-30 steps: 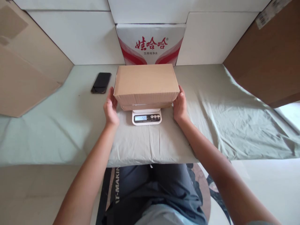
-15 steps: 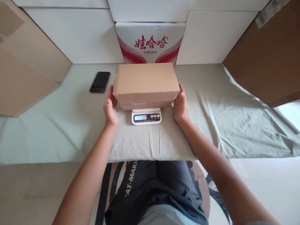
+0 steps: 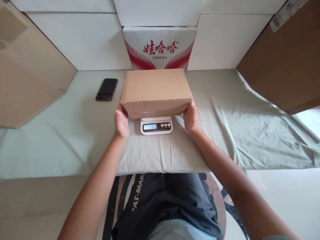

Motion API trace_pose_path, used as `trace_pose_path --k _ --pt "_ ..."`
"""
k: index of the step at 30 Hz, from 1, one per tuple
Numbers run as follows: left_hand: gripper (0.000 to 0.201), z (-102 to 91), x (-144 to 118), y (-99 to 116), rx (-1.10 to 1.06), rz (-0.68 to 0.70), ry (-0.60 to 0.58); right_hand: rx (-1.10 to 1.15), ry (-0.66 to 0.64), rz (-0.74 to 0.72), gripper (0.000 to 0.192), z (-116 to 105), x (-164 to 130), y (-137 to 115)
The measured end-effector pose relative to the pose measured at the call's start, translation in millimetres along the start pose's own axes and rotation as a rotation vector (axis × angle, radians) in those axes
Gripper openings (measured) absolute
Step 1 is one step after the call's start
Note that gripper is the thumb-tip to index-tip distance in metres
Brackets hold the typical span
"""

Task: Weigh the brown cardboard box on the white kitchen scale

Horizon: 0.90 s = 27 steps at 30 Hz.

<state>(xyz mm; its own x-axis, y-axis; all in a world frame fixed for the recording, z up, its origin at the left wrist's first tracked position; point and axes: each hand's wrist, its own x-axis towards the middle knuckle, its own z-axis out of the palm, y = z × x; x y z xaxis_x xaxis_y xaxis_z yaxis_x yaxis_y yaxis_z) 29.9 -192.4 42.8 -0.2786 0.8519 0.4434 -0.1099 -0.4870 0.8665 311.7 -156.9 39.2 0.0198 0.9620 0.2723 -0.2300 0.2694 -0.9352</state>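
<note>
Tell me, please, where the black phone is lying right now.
The black phone lies flat on the pale cloth at upper left in the head view, left of the cardboard box and apart from it.

Both forearms bare, no sleeves in view. Left hand (image 3: 121, 122) and right hand (image 3: 191, 118) bare: no gloves, rings, watch or bands visible. Dark shorts (image 3: 170, 203) over lap, white block lettering along left leg, partly readable "AT-MAK". Pale light-blue shirt hem (image 3: 178, 232) at near edge.
</note>
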Motion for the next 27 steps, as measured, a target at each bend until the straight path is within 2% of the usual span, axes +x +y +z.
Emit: trace_pose_path --k 9,15,18,23,25,27 --pt "0.085 2.5 -1.4 -3.1 0.021 -0.027 -0.03 -0.045 -0.058 -0.094 0.082 10.8 -5.2 -9.1" --pt "0.087 4.8 -0.5 -6.0 -0.022 0.006 -0.053 -0.058 -0.019 -0.057 0.09 13.8 -3.5 -3.7" --pt "0.083 8.8 1.7 7.5 -0.031 -0.038 -0.086 -0.061 -0.007 -0.076 0.083 13.9 -4.7 -8.6" --pt "0.083 19.8 14.4 49.9 -0.034 -0.062 -0.119 -0.028 -0.007 -0.089 0.079 11.5 -0.7 -29.6" --pt "0.084 23.3 29.3 59.0 -0.053 -0.031 -0.149 -0.034 -0.02 -0.1 0.083 12.0 13.2 -37.9" --pt "0.084 24.9 52.3 54.6 -0.075 0.002 -0.159 -0.049 -0.014 -0.13 0.088 15.1 37.8 -40.5"
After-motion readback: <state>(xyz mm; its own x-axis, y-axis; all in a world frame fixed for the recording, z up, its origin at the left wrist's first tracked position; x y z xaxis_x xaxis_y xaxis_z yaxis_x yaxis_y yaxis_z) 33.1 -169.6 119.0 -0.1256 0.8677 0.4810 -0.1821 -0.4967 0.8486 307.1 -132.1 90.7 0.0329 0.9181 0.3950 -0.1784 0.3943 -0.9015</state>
